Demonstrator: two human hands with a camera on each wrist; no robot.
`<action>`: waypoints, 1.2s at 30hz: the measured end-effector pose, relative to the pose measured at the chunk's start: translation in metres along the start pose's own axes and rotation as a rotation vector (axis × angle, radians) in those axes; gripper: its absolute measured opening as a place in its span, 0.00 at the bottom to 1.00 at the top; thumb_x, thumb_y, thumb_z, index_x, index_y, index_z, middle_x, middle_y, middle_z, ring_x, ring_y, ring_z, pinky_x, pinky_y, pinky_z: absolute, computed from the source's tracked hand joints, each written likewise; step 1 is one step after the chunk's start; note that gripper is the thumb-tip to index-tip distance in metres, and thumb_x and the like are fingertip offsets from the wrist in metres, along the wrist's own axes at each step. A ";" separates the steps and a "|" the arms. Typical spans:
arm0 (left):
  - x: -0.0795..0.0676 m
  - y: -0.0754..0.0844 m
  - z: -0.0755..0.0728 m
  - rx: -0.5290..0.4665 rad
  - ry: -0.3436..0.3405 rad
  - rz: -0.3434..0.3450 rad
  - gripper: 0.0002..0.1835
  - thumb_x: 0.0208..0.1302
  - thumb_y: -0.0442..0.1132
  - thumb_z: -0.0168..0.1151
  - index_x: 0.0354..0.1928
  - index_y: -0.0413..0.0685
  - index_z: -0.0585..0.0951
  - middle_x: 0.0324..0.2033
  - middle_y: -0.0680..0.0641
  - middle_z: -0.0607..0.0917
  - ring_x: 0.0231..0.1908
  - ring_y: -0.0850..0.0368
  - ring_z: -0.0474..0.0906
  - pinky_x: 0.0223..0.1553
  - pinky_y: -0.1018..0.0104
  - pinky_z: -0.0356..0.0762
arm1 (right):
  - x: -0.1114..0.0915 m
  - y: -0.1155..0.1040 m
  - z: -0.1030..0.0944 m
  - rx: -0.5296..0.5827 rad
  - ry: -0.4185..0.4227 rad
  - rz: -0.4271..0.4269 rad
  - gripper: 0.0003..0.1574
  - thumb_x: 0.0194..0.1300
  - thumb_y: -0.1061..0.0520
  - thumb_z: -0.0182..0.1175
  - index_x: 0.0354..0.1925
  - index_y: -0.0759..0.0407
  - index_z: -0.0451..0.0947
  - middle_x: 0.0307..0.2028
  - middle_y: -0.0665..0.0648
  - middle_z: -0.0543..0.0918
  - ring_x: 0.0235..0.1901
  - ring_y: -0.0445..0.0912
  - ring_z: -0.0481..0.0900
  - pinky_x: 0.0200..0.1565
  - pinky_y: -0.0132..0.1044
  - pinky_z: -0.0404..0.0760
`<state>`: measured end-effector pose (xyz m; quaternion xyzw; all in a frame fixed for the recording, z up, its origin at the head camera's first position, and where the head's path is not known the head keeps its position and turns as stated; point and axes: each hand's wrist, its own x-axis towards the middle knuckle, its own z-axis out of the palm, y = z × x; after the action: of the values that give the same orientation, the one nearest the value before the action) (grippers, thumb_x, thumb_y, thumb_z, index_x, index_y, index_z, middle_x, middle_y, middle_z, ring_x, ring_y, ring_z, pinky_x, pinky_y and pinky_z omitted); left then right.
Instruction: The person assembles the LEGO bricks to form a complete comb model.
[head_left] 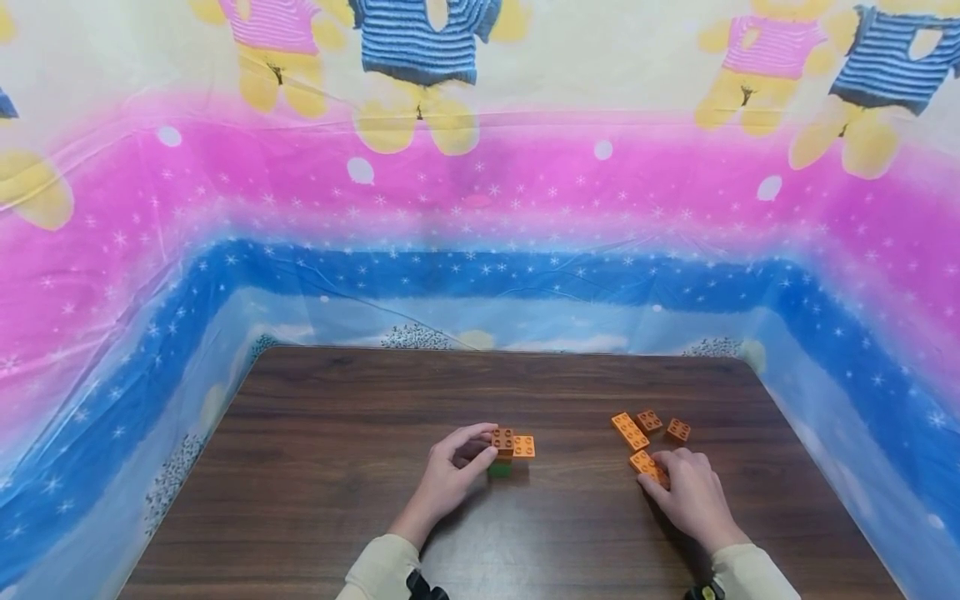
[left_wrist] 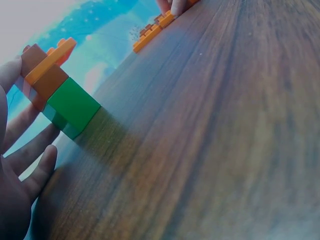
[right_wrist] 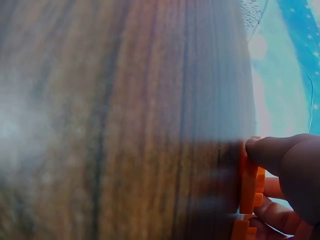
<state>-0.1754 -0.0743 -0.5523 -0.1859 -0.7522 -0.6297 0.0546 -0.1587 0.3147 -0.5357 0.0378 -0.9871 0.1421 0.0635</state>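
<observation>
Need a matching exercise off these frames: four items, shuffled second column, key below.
Column 1
1. Left hand
2. Right hand
3. Green block
4. Table

Column 2
A. Bottom of the stack
B. Brown, wood-grained
C. Holds an orange brick
D. Holds the stack

Pairs: 1-D, 2-C, 3-A, 4-B
</observation>
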 end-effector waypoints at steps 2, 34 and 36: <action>0.000 0.000 0.000 -0.001 0.000 -0.004 0.19 0.74 0.40 0.67 0.64 0.48 0.83 0.52 0.49 0.88 0.49 0.45 0.85 0.45 0.62 0.82 | 0.000 0.000 0.000 0.009 -0.003 0.007 0.27 0.64 0.46 0.75 0.51 0.65 0.86 0.41 0.60 0.85 0.42 0.57 0.77 0.43 0.55 0.76; 0.000 0.000 0.000 -0.007 -0.002 0.000 0.18 0.74 0.41 0.67 0.64 0.54 0.84 0.53 0.49 0.87 0.50 0.46 0.85 0.45 0.63 0.82 | 0.003 -0.015 -0.013 0.224 0.106 -0.069 0.29 0.68 0.50 0.73 0.60 0.64 0.82 0.55 0.68 0.85 0.56 0.65 0.81 0.55 0.67 0.76; 0.000 0.000 0.000 -0.005 -0.001 0.002 0.19 0.74 0.41 0.67 0.64 0.54 0.84 0.52 0.49 0.87 0.50 0.47 0.85 0.45 0.63 0.82 | 0.005 -0.016 -0.013 0.222 0.113 -0.080 0.28 0.68 0.50 0.74 0.59 0.64 0.83 0.54 0.67 0.86 0.55 0.64 0.82 0.55 0.66 0.77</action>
<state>-0.1751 -0.0744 -0.5521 -0.1871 -0.7505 -0.6314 0.0543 -0.1603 0.3025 -0.5179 0.0757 -0.9578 0.2497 0.1202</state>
